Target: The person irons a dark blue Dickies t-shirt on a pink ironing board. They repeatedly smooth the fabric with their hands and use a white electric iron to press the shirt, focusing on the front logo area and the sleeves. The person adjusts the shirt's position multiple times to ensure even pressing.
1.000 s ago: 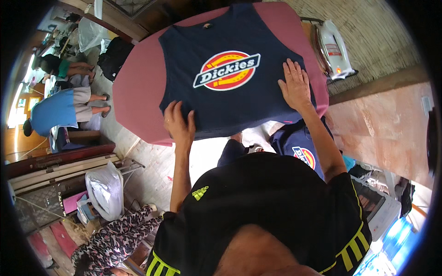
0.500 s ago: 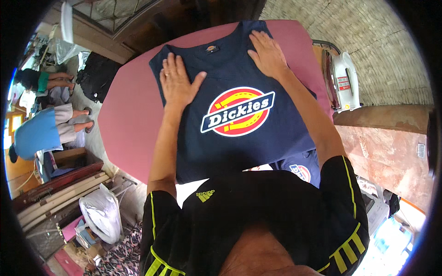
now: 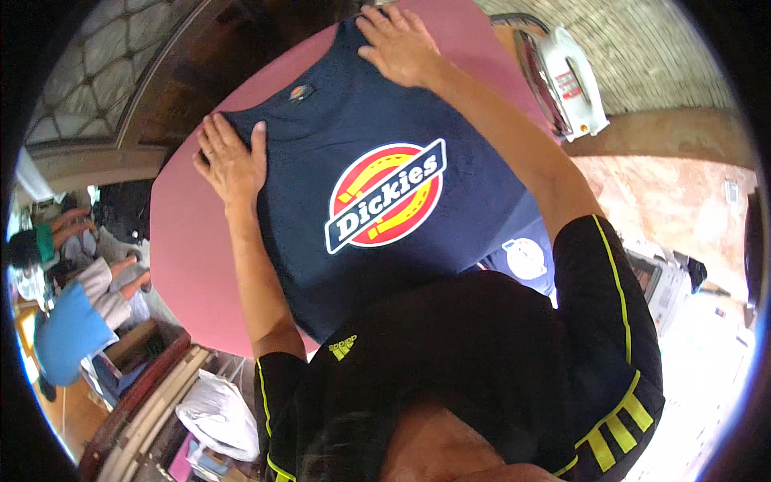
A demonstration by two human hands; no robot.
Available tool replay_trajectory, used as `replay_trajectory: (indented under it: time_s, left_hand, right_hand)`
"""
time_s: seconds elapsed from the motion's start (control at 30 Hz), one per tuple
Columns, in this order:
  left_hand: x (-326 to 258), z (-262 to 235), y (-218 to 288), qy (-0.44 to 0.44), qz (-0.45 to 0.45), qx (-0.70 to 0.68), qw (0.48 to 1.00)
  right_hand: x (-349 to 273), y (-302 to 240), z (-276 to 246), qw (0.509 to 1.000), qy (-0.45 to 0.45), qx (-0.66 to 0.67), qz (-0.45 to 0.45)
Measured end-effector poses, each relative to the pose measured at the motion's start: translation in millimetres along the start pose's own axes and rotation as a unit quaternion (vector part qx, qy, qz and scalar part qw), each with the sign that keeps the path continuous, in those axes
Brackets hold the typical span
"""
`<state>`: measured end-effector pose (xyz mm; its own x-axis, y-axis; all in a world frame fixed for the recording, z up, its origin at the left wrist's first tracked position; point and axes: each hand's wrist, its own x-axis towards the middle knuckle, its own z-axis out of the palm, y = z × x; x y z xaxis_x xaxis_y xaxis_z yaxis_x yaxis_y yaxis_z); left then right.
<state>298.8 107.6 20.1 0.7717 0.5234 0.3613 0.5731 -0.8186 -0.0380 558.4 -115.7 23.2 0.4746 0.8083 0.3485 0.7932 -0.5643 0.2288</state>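
A navy sleeveless shirt (image 3: 281, 193) lies spread flat on a pink padded board (image 3: 193, 257). Its chest bears a round red, yellow and white print (image 3: 387, 195). My left hand (image 3: 233, 165) rests palm down at the shirt's left shoulder edge, thumb held apart from the fingers. On the right shoulder strap, near the board's far side, my right hand (image 3: 399, 50) lies flat with its fingers spread. Neither hand grasps the cloth. The shirt's near end is hidden by my torso.
A white clothes iron (image 3: 574, 84) stands at the board's right side. Another dark blue printed cloth (image 3: 522, 259) lies below the shirt's near right edge. To the left are two people, a white plastic bag (image 3: 218, 414) and wooden bars (image 3: 152, 410).
The view has turned, so the shirt and board appear tilted and shifted left and up. Both hands stay flat on the shoulders; the left hand's fingers now reach the shirt's outer edge.
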Motion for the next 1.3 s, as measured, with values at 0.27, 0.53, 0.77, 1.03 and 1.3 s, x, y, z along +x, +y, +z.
replay_trajectory:
  time_s: [0.27,0.53,0.77,1.03,1.3]
  left_hand:
    - [1,-9,15,0.049,-0.012,0.046,0.998]
    - [-60,-60,267,-0.066,0.36,-0.326,0.872]
    - [-79,-58,324,-0.13,0.419,-0.24,0.866]
    - [-22,-55,282,0.0,0.289,-0.242,0.926]
    - [98,24,200,0.099,0.176,-0.147,0.968]
  right_hand:
    - [-172,12,-86,0.98,-0.109,0.162,-0.038]
    - [-247,94,-110,0.979,-0.111,0.165,0.047]
    - [-229,218,-97,0.974,0.088,0.114,0.174]
    - [-181,261,-102,0.768,-0.122,0.519,0.355]
    - [-175,216,-176,0.87,-0.164,0.384,0.262]
